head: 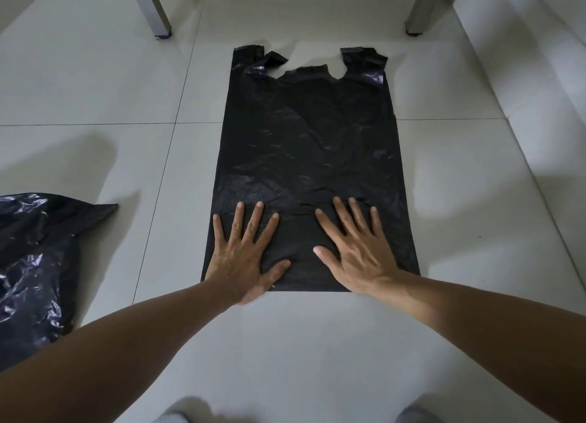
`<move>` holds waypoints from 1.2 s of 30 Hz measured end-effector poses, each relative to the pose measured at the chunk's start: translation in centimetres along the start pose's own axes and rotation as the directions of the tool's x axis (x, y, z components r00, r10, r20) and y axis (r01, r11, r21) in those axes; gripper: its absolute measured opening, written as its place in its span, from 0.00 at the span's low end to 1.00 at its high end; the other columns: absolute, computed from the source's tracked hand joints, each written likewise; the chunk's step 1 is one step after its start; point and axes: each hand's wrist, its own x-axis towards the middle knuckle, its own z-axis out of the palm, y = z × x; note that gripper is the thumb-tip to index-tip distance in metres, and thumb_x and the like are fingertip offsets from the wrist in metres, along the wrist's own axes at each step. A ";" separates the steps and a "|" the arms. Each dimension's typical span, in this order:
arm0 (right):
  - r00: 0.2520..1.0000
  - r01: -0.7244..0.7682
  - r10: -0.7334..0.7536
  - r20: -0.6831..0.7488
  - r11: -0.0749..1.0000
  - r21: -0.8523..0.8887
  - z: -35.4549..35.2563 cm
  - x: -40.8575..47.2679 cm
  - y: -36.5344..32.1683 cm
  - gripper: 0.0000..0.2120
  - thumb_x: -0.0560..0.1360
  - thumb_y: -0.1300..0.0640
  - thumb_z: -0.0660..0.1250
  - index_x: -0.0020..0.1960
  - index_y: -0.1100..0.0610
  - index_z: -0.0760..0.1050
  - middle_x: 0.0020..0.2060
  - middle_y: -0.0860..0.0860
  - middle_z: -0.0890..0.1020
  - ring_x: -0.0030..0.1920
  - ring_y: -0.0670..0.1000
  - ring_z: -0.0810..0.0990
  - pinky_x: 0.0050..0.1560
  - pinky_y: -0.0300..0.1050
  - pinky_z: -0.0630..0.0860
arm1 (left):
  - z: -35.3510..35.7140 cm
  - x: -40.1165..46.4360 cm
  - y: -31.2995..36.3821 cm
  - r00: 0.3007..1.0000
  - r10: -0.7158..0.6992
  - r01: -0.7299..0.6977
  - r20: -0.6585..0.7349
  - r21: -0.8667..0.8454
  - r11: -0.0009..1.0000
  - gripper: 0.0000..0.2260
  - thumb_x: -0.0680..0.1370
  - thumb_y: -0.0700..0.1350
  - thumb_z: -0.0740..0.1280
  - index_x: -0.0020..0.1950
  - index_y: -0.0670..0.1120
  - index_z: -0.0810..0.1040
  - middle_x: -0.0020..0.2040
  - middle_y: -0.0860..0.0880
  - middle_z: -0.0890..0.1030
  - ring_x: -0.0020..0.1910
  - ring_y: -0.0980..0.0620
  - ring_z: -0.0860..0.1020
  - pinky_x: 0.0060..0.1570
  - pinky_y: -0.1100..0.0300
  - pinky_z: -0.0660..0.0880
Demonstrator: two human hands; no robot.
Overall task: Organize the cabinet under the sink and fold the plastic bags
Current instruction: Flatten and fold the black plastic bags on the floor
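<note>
A black plastic bag (310, 143) lies spread flat on the white tiled floor, its two handles pointing away from me. My left hand (244, 251) presses flat on the bag's near left corner, fingers straight and spread. My right hand (358, 248) lies flat on the near right part of the same bag, fingers also spread. Neither hand holds anything.
A crumpled heap of black plastic bags (35, 264) sits on the floor at the left. Two metal legs (155, 10) (425, 10) stand on the floor beyond the bag. A white wall or cabinet side (539, 58) runs along the right.
</note>
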 end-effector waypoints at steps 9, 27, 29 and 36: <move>0.962 -0.268 0.270 -0.033 0.962 0.048 0.7 -0.6 2.9 0.37 0.76 0.29 0.39 0.80 0.45 0.46 0.80 0.53 0.49 0.79 0.58 0.46 0.76 0.64 0.45 | 0.2 0.0 -0.4 0.994 -0.109 0.108 -0.010 -0.056 0.993 0.38 0.74 0.72 0.34 0.79 0.54 0.38 0.79 0.49 0.38 0.77 0.43 0.34 0.75 0.42 0.38; 0.985 -0.152 0.156 -0.078 0.987 0.058 -2.9 10.1 1.2 0.31 0.78 0.42 0.44 0.80 0.49 0.53 0.80 0.55 0.53 0.79 0.62 0.49 0.75 0.68 0.46 | -4.3 11.8 1.0 0.987 0.131 -0.134 -0.094 -0.018 0.991 0.27 0.82 0.54 0.45 0.80 0.48 0.46 0.80 0.46 0.42 0.79 0.48 0.41 0.76 0.43 0.43; 0.984 -0.163 0.166 -0.071 0.986 0.045 -2.8 11.9 1.8 0.32 0.77 0.40 0.41 0.80 0.48 0.53 0.80 0.55 0.53 0.79 0.62 0.48 0.75 0.68 0.46 | -4.3 13.4 0.8 0.985 0.154 -0.155 -0.074 0.004 0.988 0.27 0.82 0.53 0.45 0.80 0.48 0.44 0.80 0.46 0.40 0.78 0.48 0.39 0.75 0.42 0.42; 0.972 -0.224 0.228 -0.048 0.972 0.075 -2.1 16.3 3.5 0.29 0.80 0.37 0.43 0.80 0.42 0.45 0.80 0.51 0.47 0.79 0.59 0.44 0.75 0.67 0.42 | -3.2 17.1 -0.7 0.995 0.089 -0.090 -0.046 -0.015 0.996 0.28 0.80 0.59 0.39 0.79 0.52 0.40 0.80 0.49 0.40 0.78 0.50 0.38 0.75 0.42 0.41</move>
